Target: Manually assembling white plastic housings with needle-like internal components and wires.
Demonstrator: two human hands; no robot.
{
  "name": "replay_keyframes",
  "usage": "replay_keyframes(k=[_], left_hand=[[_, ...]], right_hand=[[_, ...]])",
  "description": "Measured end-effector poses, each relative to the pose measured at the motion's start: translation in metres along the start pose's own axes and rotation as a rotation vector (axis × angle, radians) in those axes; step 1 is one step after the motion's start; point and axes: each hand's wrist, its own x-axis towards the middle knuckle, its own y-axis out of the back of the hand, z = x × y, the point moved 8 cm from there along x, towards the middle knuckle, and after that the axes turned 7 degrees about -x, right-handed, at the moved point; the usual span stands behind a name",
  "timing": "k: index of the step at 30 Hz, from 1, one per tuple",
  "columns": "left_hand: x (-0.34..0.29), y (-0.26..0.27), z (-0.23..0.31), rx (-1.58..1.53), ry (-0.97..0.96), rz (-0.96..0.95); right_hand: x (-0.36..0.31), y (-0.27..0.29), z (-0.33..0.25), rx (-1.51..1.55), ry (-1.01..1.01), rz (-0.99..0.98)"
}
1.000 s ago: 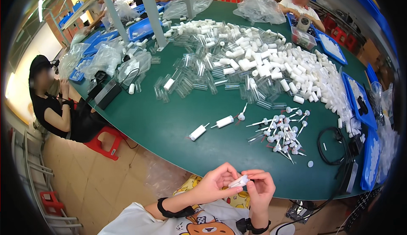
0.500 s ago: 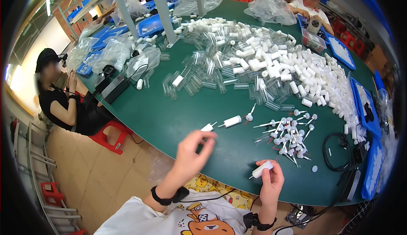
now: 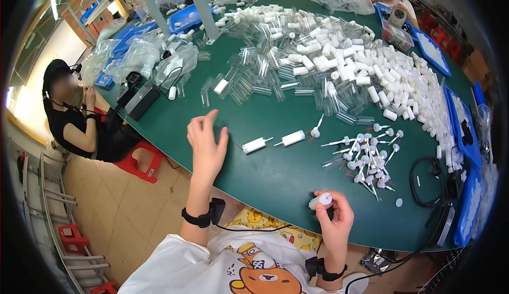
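My left hand (image 3: 205,143) is over the green table (image 3: 265,182) with its fingers apart and nothing in them. Just beyond its fingertips lie several clear plastic tubes (image 3: 205,96). My right hand (image 3: 338,218), near the table's front edge, grips a short white cylinder (image 3: 318,201) between thumb and fingers. That cylinder's round end, with a small stub in it, is turned up toward me. Between the hands and farther off lie a white cylinder with a thin rod (image 3: 254,145) and a second such cylinder (image 3: 293,138). Right of them is a pile of thin rods with round white caps (image 3: 368,158).
A large heap of white cylinders (image 3: 347,71) and clear tubes (image 3: 260,89) covers the far table. Blue trays (image 3: 466,209) and a coiled black cable (image 3: 413,188) are at the right. Metal posts (image 3: 204,13) stand at the back. A person (image 3: 71,113) sits at the left.
My left hand has moved left and farther out, away from the white cylinder it was over. My right hand has turned its cylinder so that the end shows. The view has shifted slightly.
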Motion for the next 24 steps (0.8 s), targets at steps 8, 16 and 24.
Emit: replay_keyframes(k=[8, 16, 24], left_hand=[[-0.017, -0.004, -0.033, -0.07, 0.025, -0.012], [-0.046, 0.016, -0.018, 0.201, 0.128, 0.124], [-0.09, 0.0, 0.044, -0.707, 0.237, -0.314]], right_hand=[[0.003, -0.001, -0.009, -0.047, 0.074, 0.016], [-0.006, -0.001, -0.004, 0.144, 0.016, -0.026], [-0.012, -0.006, -0.014, 0.308, 0.059, -0.115]])
